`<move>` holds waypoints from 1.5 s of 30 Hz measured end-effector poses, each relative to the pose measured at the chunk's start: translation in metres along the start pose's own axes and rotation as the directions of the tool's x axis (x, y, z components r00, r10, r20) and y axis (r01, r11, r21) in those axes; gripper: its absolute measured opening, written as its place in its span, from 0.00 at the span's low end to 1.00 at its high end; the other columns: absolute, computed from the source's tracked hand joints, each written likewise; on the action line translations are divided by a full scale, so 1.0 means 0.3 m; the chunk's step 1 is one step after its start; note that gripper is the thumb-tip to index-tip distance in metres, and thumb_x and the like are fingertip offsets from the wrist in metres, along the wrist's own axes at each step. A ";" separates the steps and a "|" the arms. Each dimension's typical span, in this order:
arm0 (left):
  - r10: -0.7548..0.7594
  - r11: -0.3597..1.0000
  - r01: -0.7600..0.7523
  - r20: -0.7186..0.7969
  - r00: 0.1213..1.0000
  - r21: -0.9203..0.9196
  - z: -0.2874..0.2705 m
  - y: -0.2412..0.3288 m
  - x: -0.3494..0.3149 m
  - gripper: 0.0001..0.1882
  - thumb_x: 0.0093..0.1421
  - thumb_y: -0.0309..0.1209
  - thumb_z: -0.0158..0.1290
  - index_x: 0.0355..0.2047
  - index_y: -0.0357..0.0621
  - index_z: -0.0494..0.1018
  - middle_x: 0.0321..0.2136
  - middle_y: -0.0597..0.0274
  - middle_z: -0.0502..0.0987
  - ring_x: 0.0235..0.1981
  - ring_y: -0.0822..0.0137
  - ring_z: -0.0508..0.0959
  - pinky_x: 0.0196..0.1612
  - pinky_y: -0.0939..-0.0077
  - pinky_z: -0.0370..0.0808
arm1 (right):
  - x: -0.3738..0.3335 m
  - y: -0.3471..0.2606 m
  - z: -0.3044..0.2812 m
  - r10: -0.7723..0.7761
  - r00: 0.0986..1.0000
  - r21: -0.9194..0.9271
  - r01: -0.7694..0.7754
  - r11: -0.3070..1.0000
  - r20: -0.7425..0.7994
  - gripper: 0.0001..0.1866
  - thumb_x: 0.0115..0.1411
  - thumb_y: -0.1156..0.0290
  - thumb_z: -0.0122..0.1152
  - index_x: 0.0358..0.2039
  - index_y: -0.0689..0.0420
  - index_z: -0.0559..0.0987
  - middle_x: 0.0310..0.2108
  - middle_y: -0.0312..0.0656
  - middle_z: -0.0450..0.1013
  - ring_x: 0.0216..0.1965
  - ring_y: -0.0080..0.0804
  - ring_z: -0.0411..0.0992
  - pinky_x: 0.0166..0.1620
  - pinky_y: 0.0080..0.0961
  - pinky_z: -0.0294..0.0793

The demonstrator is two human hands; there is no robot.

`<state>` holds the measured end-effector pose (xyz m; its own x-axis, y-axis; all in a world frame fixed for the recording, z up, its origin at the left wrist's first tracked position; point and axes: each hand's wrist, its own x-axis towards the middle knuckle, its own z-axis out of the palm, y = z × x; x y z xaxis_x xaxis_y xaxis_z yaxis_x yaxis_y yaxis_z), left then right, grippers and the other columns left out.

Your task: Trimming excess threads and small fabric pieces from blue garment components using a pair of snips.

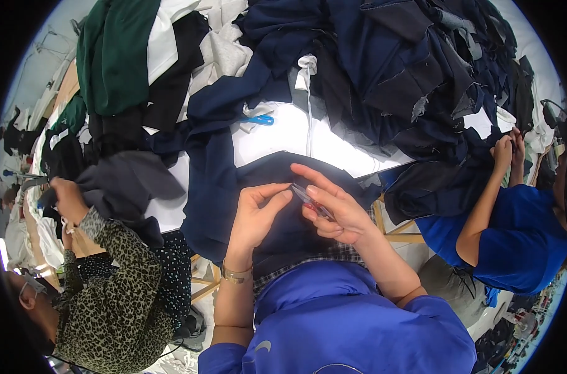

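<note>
My right hand (341, 210) is closed around a small pair of thread snips (303, 196) with some red on them. Their tips point up and left, right at the fingertips of my left hand (258, 215). Thumb and forefinger of that left hand are pinched together; whatever lies between them is too small to make out. Below and behind both hands spreads a dark navy cloth (277, 169), hanging over the table's near edge onto my lap.
A blue-handled tool (258, 119) lies on the white tabletop (358, 153). A white cord (309, 118) runs down from a knotted white cloth (306, 67). Heaped navy garments (395, 75) and a green garment (116, 56) surround it. Co-workers in leopard print (118, 299) and blue (514, 240) handle cloth on either side.
</note>
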<state>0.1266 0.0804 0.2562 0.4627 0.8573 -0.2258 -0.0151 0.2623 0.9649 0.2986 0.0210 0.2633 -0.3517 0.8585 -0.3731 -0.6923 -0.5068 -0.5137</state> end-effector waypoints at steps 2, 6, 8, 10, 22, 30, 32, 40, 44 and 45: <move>-0.006 1.000 0.005 0.011 1.000 0.019 -0.002 -0.014 0.000 0.10 0.56 0.25 0.54 0.37 0.31 0.77 0.30 0.63 0.80 0.30 0.80 0.73 0.35 0.87 0.69 | 0.003 0.002 -0.004 -0.005 1.000 0.045 0.004 0.999 0.021 0.24 0.67 0.66 0.41 0.63 0.44 0.55 0.21 0.38 0.67 0.08 0.10 0.48 0.10 0.06 0.45; -0.010 1.000 0.009 0.061 0.998 0.012 -0.001 -0.022 0.002 0.10 0.56 0.26 0.54 0.37 0.31 0.77 0.29 0.65 0.79 0.28 0.82 0.72 0.32 0.88 0.68 | 0.008 -0.001 -0.003 -0.015 1.000 0.054 0.014 0.998 0.022 0.24 0.67 0.66 0.41 0.63 0.44 0.55 0.21 0.37 0.67 0.08 0.10 0.48 0.10 0.06 0.45; -0.023 1.000 0.024 0.046 0.999 -0.004 -0.003 -0.023 0.004 0.10 0.56 0.26 0.54 0.37 0.31 0.77 0.29 0.65 0.79 0.28 0.81 0.72 0.32 0.88 0.68 | 0.012 -0.002 -0.003 -0.046 0.999 0.078 0.047 0.996 -0.011 0.23 0.67 0.67 0.42 0.62 0.41 0.57 0.22 0.37 0.65 0.07 0.10 0.47 0.09 0.07 0.46; -0.037 0.999 0.037 0.029 0.999 -0.021 -0.005 -0.017 0.005 0.10 0.56 0.25 0.54 0.37 0.31 0.77 0.29 0.65 0.79 0.28 0.81 0.73 0.33 0.88 0.68 | 0.010 -0.007 -0.004 -0.061 0.998 0.099 0.063 0.993 -0.022 0.23 0.67 0.67 0.41 0.63 0.41 0.56 0.22 0.37 0.65 0.07 0.10 0.46 0.09 0.07 0.46; -0.076 0.986 0.075 -0.001 0.997 -0.146 -0.009 0.005 0.007 0.10 0.57 0.25 0.53 0.38 0.31 0.77 0.31 0.60 0.80 0.32 0.78 0.75 0.38 0.86 0.70 | -0.001 -0.005 0.011 -0.012 1.000 -0.044 0.011 0.999 -0.025 0.25 0.66 0.65 0.43 0.64 0.43 0.54 0.21 0.37 0.65 0.08 0.10 0.48 0.10 0.06 0.45; -0.071 0.989 0.069 -0.010 0.997 -0.129 -0.014 -0.006 0.009 0.11 0.56 0.26 0.54 0.37 0.31 0.77 0.30 0.60 0.80 0.31 0.78 0.75 0.36 0.87 0.69 | 0.005 -0.001 0.009 0.000 1.000 -0.039 -0.001 0.999 -0.020 0.25 0.66 0.65 0.44 0.63 0.42 0.55 0.22 0.38 0.66 0.08 0.10 0.48 0.10 0.07 0.45; -0.079 0.990 0.077 -0.011 0.997 -0.118 -0.014 -0.004 0.008 0.11 0.56 0.26 0.54 0.37 0.31 0.77 0.30 0.61 0.80 0.30 0.79 0.74 0.35 0.87 0.69 | 0.006 -0.002 0.010 0.002 1.000 -0.032 -0.003 0.999 -0.027 0.25 0.66 0.65 0.45 0.63 0.42 0.56 0.22 0.38 0.66 0.08 0.10 0.48 0.10 0.08 0.45; -0.071 0.994 0.071 -0.005 0.997 -0.084 -0.009 -0.004 0.007 0.10 0.56 0.26 0.54 0.36 0.31 0.77 0.28 0.63 0.79 0.27 0.80 0.73 0.31 0.88 0.68 | 0.005 -0.001 0.005 0.014 1.000 0.005 -0.014 1.000 -0.007 0.25 0.67 0.65 0.43 0.64 0.41 0.54 0.22 0.37 0.67 0.08 0.10 0.48 0.10 0.06 0.45; -0.048 0.998 0.047 -0.025 0.999 -0.044 -0.003 0.008 0.005 0.10 0.56 0.26 0.53 0.36 0.31 0.77 0.29 0.61 0.80 0.29 0.79 0.74 0.35 0.87 0.69 | 0.005 -0.005 0.012 0.016 1.000 -0.005 -0.016 1.000 -0.022 0.25 0.67 0.65 0.42 0.64 0.41 0.54 0.22 0.37 0.67 0.08 0.10 0.47 0.10 0.05 0.44; -0.042 0.998 0.040 -0.036 0.998 -0.043 -0.002 0.010 0.004 0.10 0.56 0.26 0.53 0.36 0.31 0.77 0.30 0.61 0.80 0.30 0.78 0.75 0.36 0.87 0.69 | 0.005 -0.005 0.013 0.019 1.000 -0.006 -0.019 1.000 -0.019 0.25 0.67 0.65 0.42 0.64 0.41 0.54 0.22 0.37 0.67 0.08 0.10 0.47 0.10 0.05 0.44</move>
<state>0.1267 0.0825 0.2587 0.4310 0.8608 -0.2706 -0.0342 0.3152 0.9484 0.2967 0.0235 0.2666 -0.3527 0.8472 -0.3974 -0.6814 -0.5235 -0.5114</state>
